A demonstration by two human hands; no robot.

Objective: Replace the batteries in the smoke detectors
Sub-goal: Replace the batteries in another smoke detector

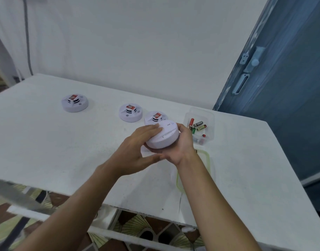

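A round white smoke detector [165, 135] is held above the white table [64, 145], its flat back turned up. My right hand [181, 147] cups it from below and the right, fingers curled round its rim. My left hand [137, 151] lies over its left side, fingers spread on the back and thumb underneath. Three more white detectors stand on the table with red labels on top: one at the far left [74, 103], one in the middle [130, 112], and one [155, 116] partly hidden behind the held one.
A clear plastic box [200, 127] with several loose batteries stands just right of my hands. A clear lid with a greenish rim [208, 160] lies under my right forearm. A blue door [282, 87] stands at the right; patterned floor shows below the table's front edge.
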